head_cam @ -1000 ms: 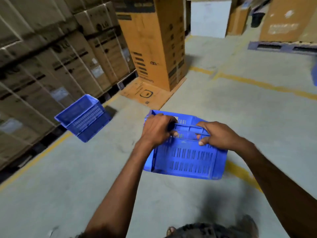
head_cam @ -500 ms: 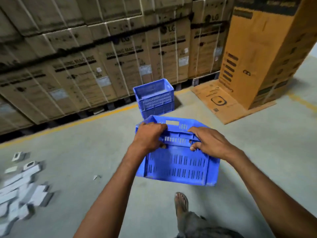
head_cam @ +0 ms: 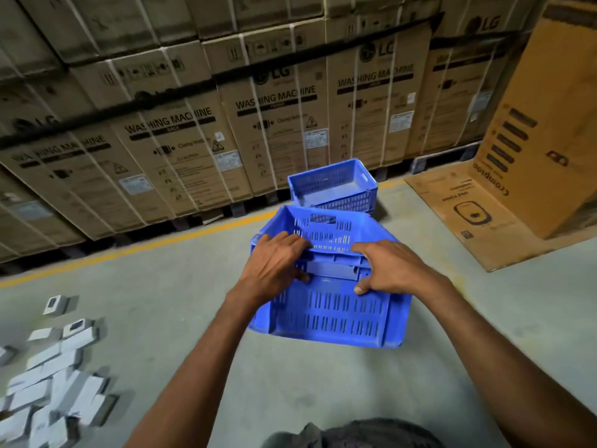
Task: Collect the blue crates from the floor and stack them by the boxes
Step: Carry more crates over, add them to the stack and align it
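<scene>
I hold a blue crate (head_cam: pixel 326 305) off the floor, my left hand (head_cam: pixel 274 266) and right hand (head_cam: pixel 391 270) both gripping its near rim. It is bright plastic with slotted walls, tilted away, just before the stacked crates (head_cam: pixel 336 185) beside the washing-machine boxes (head_cam: pixel 181 150).

View: a single wide-angle camera worn on the head.
Position: above and behind the fingers (head_cam: pixel 284 245), both forearms (head_cam: pixel 200 360) reaching up from the lower edge.
Facing: forward and down, at the floor (head_cam: pixel 155 318) and the boxes (head_cam: pixel 274 124) stacked beyond the fingers.
Nearness: close over the fingers and the blue crate (head_cam: pixel 329 315) they grip; boxes farther off.
</scene>
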`<act>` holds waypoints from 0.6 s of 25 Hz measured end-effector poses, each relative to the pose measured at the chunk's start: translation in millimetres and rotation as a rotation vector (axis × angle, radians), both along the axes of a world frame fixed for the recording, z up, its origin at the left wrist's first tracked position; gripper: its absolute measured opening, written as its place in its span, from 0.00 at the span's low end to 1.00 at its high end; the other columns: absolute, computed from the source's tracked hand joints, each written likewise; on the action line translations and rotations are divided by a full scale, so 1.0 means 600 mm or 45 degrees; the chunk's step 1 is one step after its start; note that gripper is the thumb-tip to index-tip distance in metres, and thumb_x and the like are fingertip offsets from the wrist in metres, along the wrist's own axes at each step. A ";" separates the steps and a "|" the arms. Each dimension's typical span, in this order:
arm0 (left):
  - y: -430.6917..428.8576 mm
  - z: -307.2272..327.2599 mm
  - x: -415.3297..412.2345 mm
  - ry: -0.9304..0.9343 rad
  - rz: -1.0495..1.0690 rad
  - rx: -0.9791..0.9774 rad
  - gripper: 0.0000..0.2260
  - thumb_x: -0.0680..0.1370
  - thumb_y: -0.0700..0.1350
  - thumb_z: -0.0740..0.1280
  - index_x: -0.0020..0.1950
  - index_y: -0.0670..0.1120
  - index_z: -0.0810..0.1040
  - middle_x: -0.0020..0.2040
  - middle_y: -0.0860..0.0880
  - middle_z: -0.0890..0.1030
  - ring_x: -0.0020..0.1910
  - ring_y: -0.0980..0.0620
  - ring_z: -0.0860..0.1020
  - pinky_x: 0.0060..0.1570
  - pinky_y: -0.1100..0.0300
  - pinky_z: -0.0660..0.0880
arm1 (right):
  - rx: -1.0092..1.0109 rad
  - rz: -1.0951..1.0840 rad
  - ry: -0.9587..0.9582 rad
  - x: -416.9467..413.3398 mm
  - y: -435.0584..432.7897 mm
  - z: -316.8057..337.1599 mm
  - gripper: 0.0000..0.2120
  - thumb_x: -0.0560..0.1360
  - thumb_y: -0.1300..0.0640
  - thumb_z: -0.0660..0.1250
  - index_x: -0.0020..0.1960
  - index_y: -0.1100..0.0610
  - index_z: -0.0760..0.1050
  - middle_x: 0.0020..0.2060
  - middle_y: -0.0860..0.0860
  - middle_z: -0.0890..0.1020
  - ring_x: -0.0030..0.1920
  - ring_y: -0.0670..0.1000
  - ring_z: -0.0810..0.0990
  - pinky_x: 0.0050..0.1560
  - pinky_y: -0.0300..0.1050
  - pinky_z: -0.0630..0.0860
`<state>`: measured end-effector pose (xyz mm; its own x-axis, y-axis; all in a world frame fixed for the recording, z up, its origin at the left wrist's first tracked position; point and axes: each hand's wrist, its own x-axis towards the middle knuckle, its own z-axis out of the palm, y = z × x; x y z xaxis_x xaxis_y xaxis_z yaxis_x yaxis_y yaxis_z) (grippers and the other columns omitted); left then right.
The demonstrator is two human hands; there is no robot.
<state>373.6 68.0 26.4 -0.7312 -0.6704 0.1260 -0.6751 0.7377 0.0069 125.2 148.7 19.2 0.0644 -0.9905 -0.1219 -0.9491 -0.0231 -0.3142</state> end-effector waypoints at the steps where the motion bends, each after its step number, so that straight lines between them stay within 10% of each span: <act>1: -0.041 0.000 0.012 -0.001 -0.023 -0.042 0.27 0.63 0.59 0.78 0.58 0.51 0.78 0.51 0.52 0.82 0.51 0.47 0.79 0.45 0.50 0.73 | 0.021 -0.001 0.011 0.013 -0.039 0.001 0.39 0.62 0.37 0.79 0.69 0.46 0.71 0.59 0.48 0.82 0.58 0.55 0.80 0.49 0.48 0.75; 6: -0.291 -0.026 0.091 0.011 -0.157 -0.164 0.26 0.63 0.60 0.77 0.54 0.50 0.77 0.48 0.52 0.81 0.47 0.46 0.78 0.44 0.50 0.71 | -0.037 -0.150 0.019 0.102 -0.246 -0.038 0.30 0.63 0.36 0.78 0.56 0.52 0.75 0.38 0.49 0.81 0.43 0.55 0.81 0.42 0.52 0.78; 15: -0.685 0.037 0.127 0.127 -0.212 0.009 0.43 0.62 0.57 0.80 0.74 0.58 0.65 0.69 0.52 0.69 0.67 0.46 0.67 0.63 0.48 0.62 | -0.162 -0.701 -0.069 0.220 -0.515 -0.040 0.27 0.63 0.36 0.77 0.56 0.46 0.76 0.39 0.49 0.83 0.45 0.58 0.82 0.42 0.48 0.78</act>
<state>449.5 -343.2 48.3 -0.8161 -0.5425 0.1989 -0.5397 0.8387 0.0732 257.2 -160.0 -4.6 -0.4628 -0.8864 -0.0104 -0.8144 0.4298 -0.3899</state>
